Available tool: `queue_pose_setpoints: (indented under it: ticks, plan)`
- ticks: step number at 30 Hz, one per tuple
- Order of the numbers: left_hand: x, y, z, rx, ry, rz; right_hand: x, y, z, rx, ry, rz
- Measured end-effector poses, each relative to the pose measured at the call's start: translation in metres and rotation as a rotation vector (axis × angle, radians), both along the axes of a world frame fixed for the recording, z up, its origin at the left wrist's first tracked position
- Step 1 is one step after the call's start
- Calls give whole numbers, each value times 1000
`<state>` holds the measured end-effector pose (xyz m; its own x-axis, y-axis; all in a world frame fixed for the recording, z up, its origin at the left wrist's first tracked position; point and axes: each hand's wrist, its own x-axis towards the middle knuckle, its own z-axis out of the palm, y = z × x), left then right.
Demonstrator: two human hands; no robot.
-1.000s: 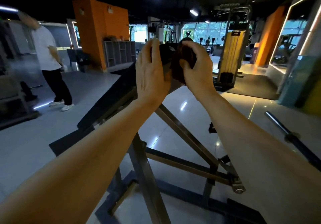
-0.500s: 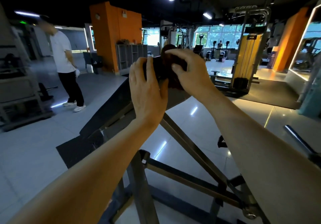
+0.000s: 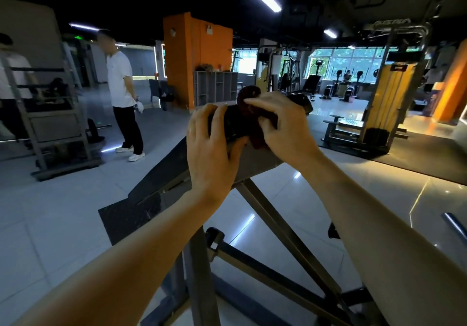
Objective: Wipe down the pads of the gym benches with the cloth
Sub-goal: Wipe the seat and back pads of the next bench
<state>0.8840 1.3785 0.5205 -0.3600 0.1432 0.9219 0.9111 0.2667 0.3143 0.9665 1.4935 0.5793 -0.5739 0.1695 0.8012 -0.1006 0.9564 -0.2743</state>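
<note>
Right grip [image 3: 285, 126]: fingers pinch one dark maroon bunched cloth [image 3: 252, 113] against the raised top end of one black padded inclined bench pad [image 3: 161, 174].
Left grip [image 3: 209, 146]: fingers and thumb curl round that same top end, just beside the cloth, steadying it.
Relation: the pad's long axis slopes from both grips down and to the left, toward the floor; most of the pad surface lies below the cloth. The right hand is nearer the cloth.
Support: one grey steel frame [image 3: 267, 214].
Background: one bystander in a white shirt [image 3: 121, 83], well apart.
</note>
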Motion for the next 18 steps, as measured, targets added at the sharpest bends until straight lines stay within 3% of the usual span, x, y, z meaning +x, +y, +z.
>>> queue_pose_setpoints:
  ticks: [4, 9, 14, 18]
  plan:
    - [-7, -5, -1, -47, 51, -14, -2, 7, 6, -174, 8, -162]
    - [-20, -1, -3, -2, 152, -66, 1, -26, -6, -3, 34, -52]
    - [-33, 3, -5, 17, 201, -126, -2, -5, -1, -220, 74, -246]
    - [-38, 2, -4, 30, 184, -186, -2, -40, -6, -89, 100, -145]
